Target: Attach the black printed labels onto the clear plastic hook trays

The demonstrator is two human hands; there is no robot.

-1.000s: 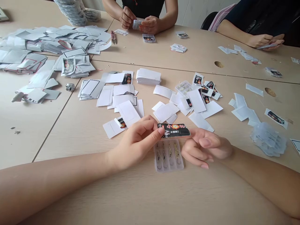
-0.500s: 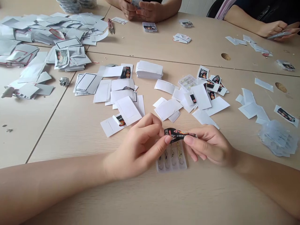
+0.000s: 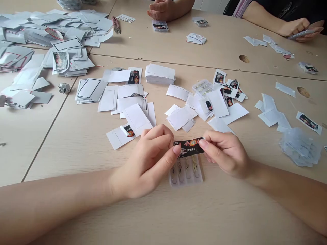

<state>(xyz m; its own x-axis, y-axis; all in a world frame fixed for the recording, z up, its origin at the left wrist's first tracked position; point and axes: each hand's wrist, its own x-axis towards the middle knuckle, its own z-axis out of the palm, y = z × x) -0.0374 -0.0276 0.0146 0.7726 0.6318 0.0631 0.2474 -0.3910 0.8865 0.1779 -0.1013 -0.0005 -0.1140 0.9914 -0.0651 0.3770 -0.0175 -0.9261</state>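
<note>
1. Left hand (image 3: pixel 146 161): thumb and forefinger are closed on the left end of a black printed card strip (image 3: pixel 188 147).
2. Right hand (image 3: pixel 224 153): thumb and forefinger are closed on the strip's right end.
3. Strip position: held across the upper edge of a clear plastic case of fishing hooks (image 3: pixel 185 174), on a pale wood-grain table (image 3: pixel 76 146).
4. Surroundings: white paper cards (image 3: pixel 136 119) lie beyond the hands. A co-worker's hand (image 3: pixel 160 10) is beside a small packed case (image 3: pixel 160 26).
</note>
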